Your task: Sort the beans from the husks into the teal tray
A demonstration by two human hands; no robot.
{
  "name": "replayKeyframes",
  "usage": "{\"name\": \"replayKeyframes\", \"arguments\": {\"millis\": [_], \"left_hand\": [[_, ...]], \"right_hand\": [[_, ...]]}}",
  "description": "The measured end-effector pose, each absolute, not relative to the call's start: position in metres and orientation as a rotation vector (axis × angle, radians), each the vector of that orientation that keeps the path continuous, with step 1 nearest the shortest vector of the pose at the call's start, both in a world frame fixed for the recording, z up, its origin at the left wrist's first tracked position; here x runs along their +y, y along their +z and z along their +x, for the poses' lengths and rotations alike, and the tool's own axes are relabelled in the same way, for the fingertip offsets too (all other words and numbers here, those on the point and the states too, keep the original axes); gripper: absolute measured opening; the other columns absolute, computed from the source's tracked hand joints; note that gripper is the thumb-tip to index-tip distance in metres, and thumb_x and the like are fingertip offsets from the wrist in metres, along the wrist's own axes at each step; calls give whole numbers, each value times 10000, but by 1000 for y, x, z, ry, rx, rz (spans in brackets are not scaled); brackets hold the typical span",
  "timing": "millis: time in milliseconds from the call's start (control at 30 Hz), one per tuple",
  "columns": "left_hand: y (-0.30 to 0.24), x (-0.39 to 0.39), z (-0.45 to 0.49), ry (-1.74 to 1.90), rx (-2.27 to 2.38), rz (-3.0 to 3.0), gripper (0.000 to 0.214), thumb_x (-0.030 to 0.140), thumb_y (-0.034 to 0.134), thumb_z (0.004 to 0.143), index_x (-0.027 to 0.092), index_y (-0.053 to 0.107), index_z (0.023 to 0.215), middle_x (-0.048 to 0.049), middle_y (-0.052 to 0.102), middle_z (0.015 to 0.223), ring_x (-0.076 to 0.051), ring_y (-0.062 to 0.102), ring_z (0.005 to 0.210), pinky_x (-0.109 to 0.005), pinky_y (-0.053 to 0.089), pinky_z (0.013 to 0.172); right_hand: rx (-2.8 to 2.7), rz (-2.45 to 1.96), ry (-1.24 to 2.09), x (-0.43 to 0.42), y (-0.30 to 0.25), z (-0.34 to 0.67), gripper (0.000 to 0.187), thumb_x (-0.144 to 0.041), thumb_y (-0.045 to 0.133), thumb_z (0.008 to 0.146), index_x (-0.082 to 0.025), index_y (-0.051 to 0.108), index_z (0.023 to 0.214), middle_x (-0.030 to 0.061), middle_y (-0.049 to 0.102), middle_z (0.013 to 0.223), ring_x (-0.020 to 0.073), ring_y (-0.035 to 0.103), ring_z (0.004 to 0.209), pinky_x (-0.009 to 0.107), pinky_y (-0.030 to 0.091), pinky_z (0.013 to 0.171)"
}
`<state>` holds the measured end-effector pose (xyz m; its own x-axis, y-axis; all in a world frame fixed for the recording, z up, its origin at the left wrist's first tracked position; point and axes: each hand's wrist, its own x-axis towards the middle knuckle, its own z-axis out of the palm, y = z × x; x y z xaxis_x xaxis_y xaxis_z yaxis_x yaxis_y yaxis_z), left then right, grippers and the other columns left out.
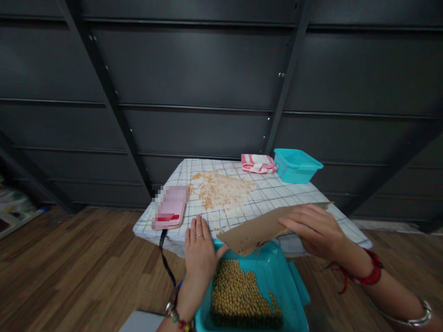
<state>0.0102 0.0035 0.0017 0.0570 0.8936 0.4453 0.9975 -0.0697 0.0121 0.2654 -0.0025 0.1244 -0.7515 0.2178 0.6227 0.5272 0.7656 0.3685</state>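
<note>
r hand pinches card over far rim of teal tub, part full of beans, at near edge of table; l hand flat, thumb spread, by rim. loose grains mid-cloth could prob. drop to wood floor if card tilts or tub slips. checked cloth, pink phone, folded towel, 2nd tub; dark panelled wall.
</note>
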Motion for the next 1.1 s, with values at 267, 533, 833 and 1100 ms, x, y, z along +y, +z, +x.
{"name": "replayKeyframes", "arguments": {"millis": [267, 533, 833, 1100], "left_hand": [[3, 3, 9, -466, -1907, -2046, 786, 573, 416, 735, -36, 411, 1232, -257, 433, 1311, -345, 397, 1215, -478, 363, 969], [3, 2, 7, -502, -1880, -2038, 845, 641, 366, 733, -45, 415, 1226, -274, 436, 1301, -354, 402, 1208, -488, 370, 962], [5, 2, 9, -470, -1927, -2084, 697, 467, 430, 754, -3, 377, 1265, -248, 410, 1334, -337, 351, 1250, -497, 333, 989], [6, 1, 7, -504, -1916, -2063, 738, 545, 396, 755, -17, 415, 1233, -257, 433, 1311, -345, 379, 1230, -502, 355, 974]], "right_hand": [[-2351, -611, -792, -4, 125, 267, 354, 17, 348, 733, -168, 513, 986, 45, 636, 787, 149, 546, 739, 286, 429, 630], [-2357, -618, -836, -1, 126, 259, 334, 28, 352, 734, -158, 520, 955, 45, 642, 777, 146, 548, 720, 281, 421, 618], [-2406, -553, -760, -4, 126, 263, 316, -5, 329, 768, -168, 521, 958, 37, 639, 778, 135, 541, 731, 279, 426, 651], [-2331, -627, -799, -4, 126, 262, 372, 16, 349, 734, -185, 514, 1000, 32, 641, 776, 143, 555, 718, 281, 424, 627]]}}
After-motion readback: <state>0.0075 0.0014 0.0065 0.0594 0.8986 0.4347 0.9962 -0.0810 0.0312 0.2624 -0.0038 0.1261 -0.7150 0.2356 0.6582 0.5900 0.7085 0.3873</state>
